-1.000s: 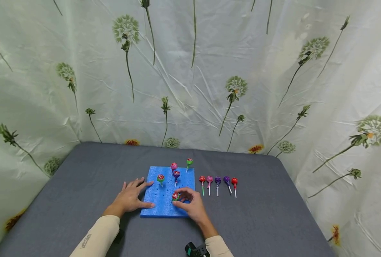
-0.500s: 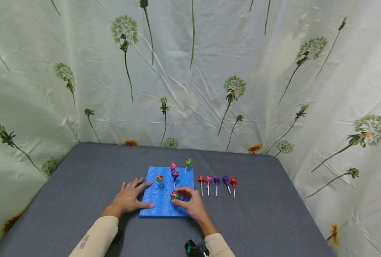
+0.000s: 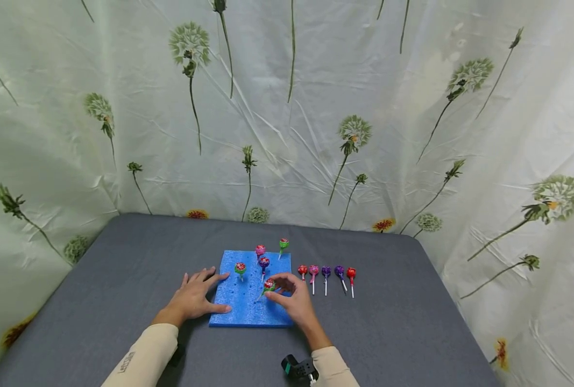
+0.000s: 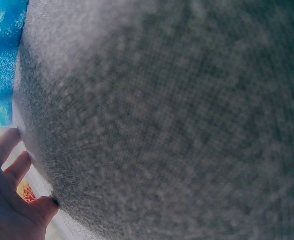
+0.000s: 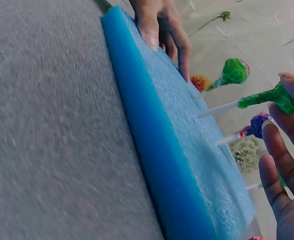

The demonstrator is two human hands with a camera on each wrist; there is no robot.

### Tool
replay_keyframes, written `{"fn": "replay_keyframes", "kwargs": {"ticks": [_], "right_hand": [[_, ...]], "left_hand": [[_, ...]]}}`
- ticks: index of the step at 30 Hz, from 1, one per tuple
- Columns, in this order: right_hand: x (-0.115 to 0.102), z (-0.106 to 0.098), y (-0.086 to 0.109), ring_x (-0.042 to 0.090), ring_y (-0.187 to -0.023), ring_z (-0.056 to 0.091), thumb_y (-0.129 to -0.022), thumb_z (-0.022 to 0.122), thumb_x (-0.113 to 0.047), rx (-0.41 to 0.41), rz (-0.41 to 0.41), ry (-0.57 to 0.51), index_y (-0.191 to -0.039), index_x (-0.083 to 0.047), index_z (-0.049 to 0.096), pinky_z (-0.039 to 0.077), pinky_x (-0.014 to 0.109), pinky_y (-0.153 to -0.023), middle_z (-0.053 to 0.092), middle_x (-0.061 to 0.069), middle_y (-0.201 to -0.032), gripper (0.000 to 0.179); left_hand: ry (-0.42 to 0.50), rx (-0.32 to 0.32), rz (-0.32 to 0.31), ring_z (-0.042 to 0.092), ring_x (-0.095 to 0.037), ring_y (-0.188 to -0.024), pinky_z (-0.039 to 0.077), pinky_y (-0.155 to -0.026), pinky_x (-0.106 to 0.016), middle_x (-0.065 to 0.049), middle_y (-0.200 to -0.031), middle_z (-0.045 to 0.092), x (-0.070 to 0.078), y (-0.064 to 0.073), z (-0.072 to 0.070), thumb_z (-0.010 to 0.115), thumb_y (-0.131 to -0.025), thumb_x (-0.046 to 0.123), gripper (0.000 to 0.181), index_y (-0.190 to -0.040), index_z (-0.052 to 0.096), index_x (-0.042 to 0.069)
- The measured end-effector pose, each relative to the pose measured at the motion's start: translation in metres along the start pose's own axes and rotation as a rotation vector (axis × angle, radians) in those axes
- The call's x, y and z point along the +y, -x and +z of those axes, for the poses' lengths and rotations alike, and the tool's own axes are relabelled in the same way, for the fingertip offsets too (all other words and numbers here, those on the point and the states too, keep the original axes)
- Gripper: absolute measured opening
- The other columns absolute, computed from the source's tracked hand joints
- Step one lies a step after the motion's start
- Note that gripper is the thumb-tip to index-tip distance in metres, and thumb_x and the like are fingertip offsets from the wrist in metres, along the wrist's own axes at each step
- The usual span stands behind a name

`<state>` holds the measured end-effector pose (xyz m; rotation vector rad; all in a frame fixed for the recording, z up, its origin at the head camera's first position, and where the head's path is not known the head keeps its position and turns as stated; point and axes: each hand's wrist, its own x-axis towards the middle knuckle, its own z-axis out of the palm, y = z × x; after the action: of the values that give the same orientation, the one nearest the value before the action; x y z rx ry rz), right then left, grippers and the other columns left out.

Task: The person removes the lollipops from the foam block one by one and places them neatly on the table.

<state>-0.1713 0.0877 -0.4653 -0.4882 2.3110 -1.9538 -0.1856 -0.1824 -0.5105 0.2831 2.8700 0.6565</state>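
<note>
head: lollipop (image 3: 269, 285) tilted over the blue board (image 3: 233, 316); best straightened before pressing, I judge; right hand (image 3: 293, 301) pinches its head, left hand (image 3: 195, 296) spread against the board's left edge | left wrist: fingers (image 4: 20, 167) extended, apart | right wrist: stick (image 5: 219, 109) meets the board; seating unclear

The left arm (image 3: 143, 355) and right arm (image 3: 332, 368) are slanting inward from the bottom edge of the head view. The left hand (image 3: 195, 297) is resting left of centre, thumb and fingers standing wide apart. The right hand (image 3: 295, 301) is pinching with thumb and finger, its other fingers (image 5: 283, 155) fanning loosely at lower right in the right wrist view.
</note>
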Motion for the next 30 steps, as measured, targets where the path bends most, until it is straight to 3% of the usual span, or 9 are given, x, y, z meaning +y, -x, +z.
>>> {"fn": "replay_keyframes", "kwargs": {"ticks": [13, 20, 30], "right_hand": [[-0.003, -0.021, 0.000, 0.022, -0.094, 0.060, -0.085, 0.071, 0.001, 0.059, -0.024, 0.030, -0.109, 0.008, 0.064, 0.051, 0.027, -0.081, 0.065, 0.022, -0.105, 0.027], [-0.005, -0.032, -0.001, 0.038, -0.098, 0.058, -0.085, 0.071, 0.001, 0.064, -0.025, 0.036, -0.109, 0.008, 0.066, 0.051, 0.031, -0.083, 0.063, 0.020, -0.105, 0.025], [-0.001, -0.047, -0.001, 0.021, -0.093, 0.059, -0.084, 0.071, 0.002, 0.100, -0.054, 0.069, -0.109, 0.010, 0.065, 0.051, 0.027, -0.080, 0.064, 0.022, -0.108, 0.028]], "left_hand": [[0.002, -0.002, 0.000, 0.025, -0.050, -0.136, 0.007, -0.108, -0.071, -0.024, -0.150, 0.032, -0.001, -0.002, 0.001, 0.069, -0.068, 0.073, 0.096, -0.145, 0.045, 0.021], [-0.014, 0.004, 0.009, 0.027, -0.051, -0.135, 0.008, -0.107, -0.072, -0.025, -0.149, 0.034, 0.001, 0.000, -0.001, 0.070, -0.069, 0.070, 0.095, -0.144, 0.046, 0.020], [-0.003, 0.000, 0.016, 0.027, -0.051, -0.135, 0.008, -0.107, -0.072, -0.025, -0.149, 0.033, 0.001, 0.001, -0.001, 0.071, -0.069, 0.069, 0.093, -0.144, 0.046, 0.020]]}}
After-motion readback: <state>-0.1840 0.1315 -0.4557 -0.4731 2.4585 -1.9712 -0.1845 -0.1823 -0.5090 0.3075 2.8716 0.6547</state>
